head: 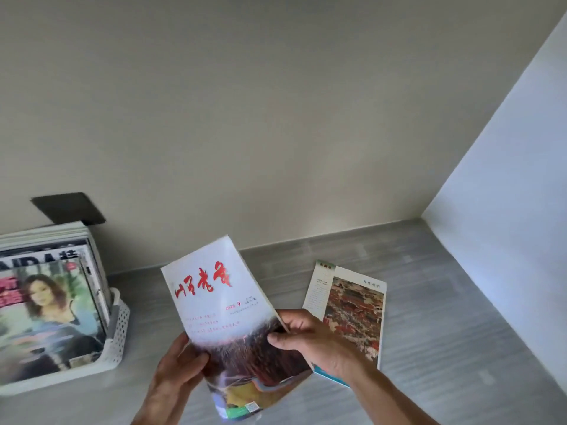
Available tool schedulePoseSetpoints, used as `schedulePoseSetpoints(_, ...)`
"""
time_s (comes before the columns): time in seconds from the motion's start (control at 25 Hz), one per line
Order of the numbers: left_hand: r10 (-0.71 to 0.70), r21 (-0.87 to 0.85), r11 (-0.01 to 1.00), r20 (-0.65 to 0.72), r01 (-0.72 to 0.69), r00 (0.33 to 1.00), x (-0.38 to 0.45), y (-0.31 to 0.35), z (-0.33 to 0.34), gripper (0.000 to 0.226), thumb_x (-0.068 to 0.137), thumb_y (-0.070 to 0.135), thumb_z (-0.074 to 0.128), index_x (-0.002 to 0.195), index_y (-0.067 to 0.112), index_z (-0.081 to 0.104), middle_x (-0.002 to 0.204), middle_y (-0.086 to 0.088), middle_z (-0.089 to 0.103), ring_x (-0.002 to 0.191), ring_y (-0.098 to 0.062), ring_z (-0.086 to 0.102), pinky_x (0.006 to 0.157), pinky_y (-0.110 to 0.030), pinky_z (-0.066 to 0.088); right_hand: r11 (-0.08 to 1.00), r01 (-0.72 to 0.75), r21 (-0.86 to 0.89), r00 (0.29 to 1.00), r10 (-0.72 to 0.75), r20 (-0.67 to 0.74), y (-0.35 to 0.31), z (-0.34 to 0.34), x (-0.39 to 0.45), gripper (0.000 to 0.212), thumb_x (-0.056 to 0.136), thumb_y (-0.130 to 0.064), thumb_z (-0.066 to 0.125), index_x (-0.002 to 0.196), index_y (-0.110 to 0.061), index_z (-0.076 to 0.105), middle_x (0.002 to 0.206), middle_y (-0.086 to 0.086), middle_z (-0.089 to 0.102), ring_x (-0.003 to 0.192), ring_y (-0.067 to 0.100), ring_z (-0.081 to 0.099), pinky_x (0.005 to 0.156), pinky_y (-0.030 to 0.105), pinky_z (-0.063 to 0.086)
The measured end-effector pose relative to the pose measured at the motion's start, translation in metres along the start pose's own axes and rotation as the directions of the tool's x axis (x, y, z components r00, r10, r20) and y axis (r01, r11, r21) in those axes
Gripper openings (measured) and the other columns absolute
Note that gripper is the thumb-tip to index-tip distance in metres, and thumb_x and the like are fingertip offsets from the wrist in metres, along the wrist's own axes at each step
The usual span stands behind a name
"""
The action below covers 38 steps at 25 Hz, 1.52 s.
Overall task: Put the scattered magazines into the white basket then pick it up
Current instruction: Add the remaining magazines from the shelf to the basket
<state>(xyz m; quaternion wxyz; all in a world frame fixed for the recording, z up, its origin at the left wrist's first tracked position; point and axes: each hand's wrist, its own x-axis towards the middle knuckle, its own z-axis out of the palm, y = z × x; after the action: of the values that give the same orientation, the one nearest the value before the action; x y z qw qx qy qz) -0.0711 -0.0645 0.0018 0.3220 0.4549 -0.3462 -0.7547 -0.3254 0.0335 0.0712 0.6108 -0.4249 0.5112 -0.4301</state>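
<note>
Clamping both grips, left hand [181, 363] and right hand [310, 338], hold a magazine [221, 305] dated "2025 9".

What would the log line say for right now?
left hand + right hand: grip red-title magazine lifted | painting-cover magazine: flat on grey table | white basket: magazines upright

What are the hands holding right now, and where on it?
Both hold the white magazine: the left hand grips its lower left edge, the right hand pinches its right edge.
</note>
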Motion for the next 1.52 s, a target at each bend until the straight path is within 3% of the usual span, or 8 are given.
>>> schedulePoseSetpoints(0.12, 0.122, -0.023, 0.992, -0.168, -0.128, 0.978, -0.023, 0.022, -0.026, 0.044, 0.082, -0.017, 0.052, 0.115, 0.011, 0.062, 0.086, -0.007, 0.077, 0.075, -0.021, 0.074, 0.066, -0.034, 0.062, 0.998, 0.003, -0.065, 0.991, -0.011, -0.132, -0.002, 0.033, 0.034, 0.032, 0.086, -0.004, 0.058, 0.114, -0.015, 0.068, 0.109, 0.001, 0.075, 0.099, 0.009, 0.067, 0.094, 0.031, 0.051)
schedulePoseSetpoints(0.32, 0.289, 0.135, 0.957, -0.378, -0.257, 0.88, -0.039, 0.049, -0.071, 0.049, 0.087, -0.023, 0.047, 0.112, 0.017, 0.062, 0.088, 0.013, 0.078, 0.078, -0.002, 0.071, 0.068, -0.019, 0.059, 0.946, -0.049, -0.32, 0.943, -0.061, -0.326, 0.012, 0.086, 0.09, 0.033, 0.085, 0.003, 0.048, 0.106, -0.012, 0.068, 0.101, 0.005, 0.076, 0.093, 0.025, 0.069, 0.081, 0.039, 0.054)
schedulePoseSetpoints(0.68, 0.429, 0.39, 0.885, -0.473, -0.253, 0.77, -0.055, 0.062, -0.149, 0.034, 0.084, -0.021, 0.056, 0.095, 0.007, 0.07, 0.082, 0.001, 0.075, 0.066, 0.01, 0.065, 0.062, -0.005, 0.05, 0.928, -0.097, -0.36, 0.935, -0.038, -0.352, 0.043, 0.174, 0.129, 0.031, 0.088, 0.003, 0.048, 0.097, -0.015, 0.071, 0.092, -0.007, 0.076, 0.081, 0.009, 0.07, 0.067, 0.013, 0.048)
schedulePoseSetpoints(0.8, 0.455, 0.436, 0.865, -0.47, -0.249, 0.756, -0.053, 0.061, -0.158, 0.029, 0.085, -0.017, 0.059, 0.097, 0.007, 0.07, 0.082, 0.005, 0.076, 0.067, 0.015, 0.064, 0.062, -0.002, 0.048, 0.936, -0.088, -0.342, 0.924, -0.051, -0.379, 0.05, 0.183, 0.133, 0.03, 0.089, 0.003, 0.048, 0.099, -0.013, 0.071, 0.092, -0.005, 0.076, 0.084, 0.012, 0.071, 0.076, 0.022, 0.052)
schedulePoseSetpoints(1.04, 0.424, 0.495, 0.85, -0.434, -0.183, 0.795, -0.05, 0.06, -0.168, 0.034, 0.09, -0.013, 0.055, 0.097, 0.018, 0.068, 0.095, -0.004, 0.072, 0.098, -0.022, 0.065, 0.07, -0.006, 0.049, 0.935, -0.126, -0.331, 0.922, -0.012, -0.386, 0.061, 0.185, 0.137, 0.028, 0.089, 0.001, 0.049, 0.098, -0.014, 0.071, 0.094, 0.0, 0.078, 0.091, 0.022, 0.073, 0.082, 0.036, 0.056)
schedulePoseSetpoints(1.16, 0.543, 0.53, 0.798, -0.43, -0.285, 0.721, -0.053, 0.095, -0.175, 0.041, 0.088, -0.013, 0.057, 0.096, 0.025, 0.07, 0.089, 0.002, 0.076, 0.088, -0.016, 0.067, 0.076, -0.024, 0.053, 0.964, -0.031, -0.265, 0.933, -0.067, -0.353, 0.037, 0.191, 0.156, 0.029, 0.089, -0.001, 0.052, 0.097, -0.022, 0.07, 0.092, -0.006, 0.079, 0.086, 0.013, 0.074, 0.082, 0.034, 0.055)
schedulePoseSetpoints(1.32, 0.629, 0.513, 0.763, -0.451, -0.392, 0.633, -0.038, 0.181, -0.198, 0.041, 0.087, -0.013, 0.056, 0.087, 0.025, 0.069, 0.078, 0.013, 0.075, 0.071, -0.005, 0.067, 0.065, -0.021, 0.053, 0.959, 0.162, -0.232, 0.93, -0.227, -0.29, -0.023, 0.222, 0.203, 0.03, 0.091, -0.01, 0.054, 0.099, -0.034, 0.069, 0.102, -0.011, 0.077, 0.093, 0.006, 0.072, 0.078, 0.029, 0.054)
schedulePoseSetpoints(1.52, 0.615, 0.602, 0.754, -0.509, -0.261, 0.602, -0.013, 0.235, -0.231, 0.023, 0.09, 0.003, 0.057, 0.097, 0.021, 0.068, 0.099, 0.0, 0.075, 0.092, -0.018, 0.071, 0.072, -0.028, 0.057, 0.961, 0.153, -0.229, 0.936, -0.215, -0.278, -0.055, 0.268, 0.254, 0.028, 0.096, -0.008, 0.052, 0.114, -0.021, 0.068, 0.114, -0.01, 0.073, 0.096, 0.008, 0.07, 0.081, 0.021, 0.054)
